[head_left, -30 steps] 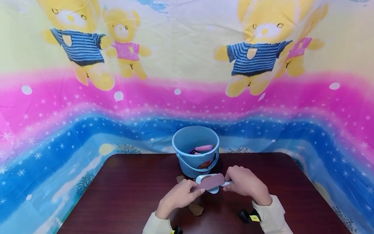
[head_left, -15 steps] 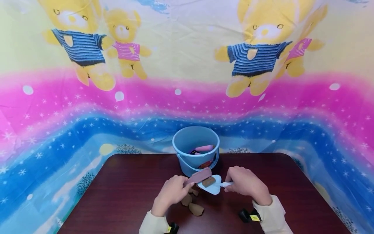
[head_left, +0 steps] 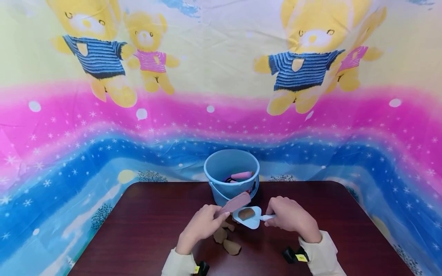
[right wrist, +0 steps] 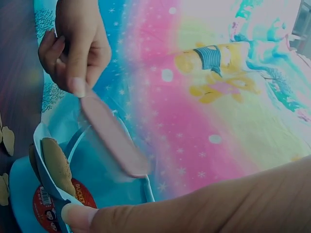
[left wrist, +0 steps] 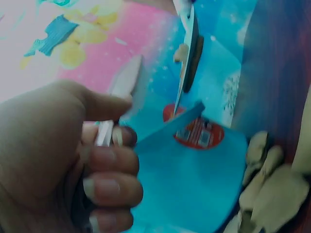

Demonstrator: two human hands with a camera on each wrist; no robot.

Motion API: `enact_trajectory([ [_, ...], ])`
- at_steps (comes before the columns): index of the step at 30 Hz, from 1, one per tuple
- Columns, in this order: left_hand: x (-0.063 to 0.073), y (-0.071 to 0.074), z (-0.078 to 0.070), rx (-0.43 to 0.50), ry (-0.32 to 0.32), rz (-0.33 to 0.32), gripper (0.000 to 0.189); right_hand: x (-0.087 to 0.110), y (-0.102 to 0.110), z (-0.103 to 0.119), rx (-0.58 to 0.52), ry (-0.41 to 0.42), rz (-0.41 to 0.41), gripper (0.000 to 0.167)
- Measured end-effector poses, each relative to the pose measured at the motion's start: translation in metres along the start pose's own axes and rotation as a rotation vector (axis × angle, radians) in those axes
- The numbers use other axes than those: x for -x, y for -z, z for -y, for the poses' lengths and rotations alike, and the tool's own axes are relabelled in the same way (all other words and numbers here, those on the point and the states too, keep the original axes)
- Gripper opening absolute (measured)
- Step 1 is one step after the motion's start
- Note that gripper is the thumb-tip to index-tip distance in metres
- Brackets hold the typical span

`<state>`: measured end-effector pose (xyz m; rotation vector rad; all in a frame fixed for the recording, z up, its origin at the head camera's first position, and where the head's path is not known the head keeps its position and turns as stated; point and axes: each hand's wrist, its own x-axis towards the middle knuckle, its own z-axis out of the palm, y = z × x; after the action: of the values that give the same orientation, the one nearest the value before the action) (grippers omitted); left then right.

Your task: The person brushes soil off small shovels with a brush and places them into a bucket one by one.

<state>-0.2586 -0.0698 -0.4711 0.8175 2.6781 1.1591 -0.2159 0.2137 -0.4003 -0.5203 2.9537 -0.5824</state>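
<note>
My left hand (head_left: 203,223) grips a flat pink spatula (head_left: 236,202) with a rounded blade, held slantwise in front of the bucket. From the right, my right hand (head_left: 290,214) pinches the short handle of a light blue trowel (head_left: 254,221). A lump of brown clay (head_left: 246,213) lies on the trowel's face, just below the spatula's blade. In the right wrist view the clay sticks to the trowel, with more brown showing behind its edge; the spatula (right wrist: 114,136) is apart from it and blurred. Several brown clay pieces (head_left: 232,247) lie on the table beneath my left hand.
A light blue bucket (head_left: 221,191) with its handle hanging down stands close behind both tools, with pink-handled things (head_left: 241,175) inside. The dark wooden table (head_left: 155,230) ends at a printed bear curtain (head_left: 221,126) behind the bucket.
My left hand has drawn back leftward, taking the spatula from across the trowel to its far left edge and uncovering the clay on it. My right hand stays almost in place.
</note>
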Motion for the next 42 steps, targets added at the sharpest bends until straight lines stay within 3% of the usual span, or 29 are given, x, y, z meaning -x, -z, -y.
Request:
enact_trajectory([
  [4,-0.002,-0.009,-0.012,0.097,-0.056,0.080,0.034,0.000,0.001,0.000,-0.013,-0.004,-0.006,0.019],
  [9,-0.004,-0.023,-0.017,0.115,-0.110,0.120,0.036,-0.001,0.002,-0.001,-0.009,0.020,-0.036,0.022],
  [13,-0.005,-0.027,-0.016,0.104,-0.049,0.134,0.033,0.000,0.003,-0.002,0.013,0.029,-0.063,0.020],
  [17,-0.005,-0.027,-0.012,0.035,0.036,0.121,0.034,-0.001,0.003,-0.001,0.044,0.028,-0.076,0.018],
  [21,-0.005,-0.025,-0.008,-0.026,0.069,0.093,0.032,-0.003,0.001,0.000,0.050,0.019,-0.065,0.018],
  [30,-0.002,-0.011,-0.002,-0.081,0.058,0.038,0.033,-0.005,-0.002,0.003,0.004,-0.034,-0.029,0.015],
  [37,0.003,0.005,0.007,-0.163,0.074,-0.068,0.034,0.001,0.001,0.002,0.027,-0.019,-0.018,0.017],
  [42,0.006,0.009,0.010,-0.136,0.073,-0.061,0.032,0.002,0.001,0.001,0.009,0.000,-0.011,0.015],
])
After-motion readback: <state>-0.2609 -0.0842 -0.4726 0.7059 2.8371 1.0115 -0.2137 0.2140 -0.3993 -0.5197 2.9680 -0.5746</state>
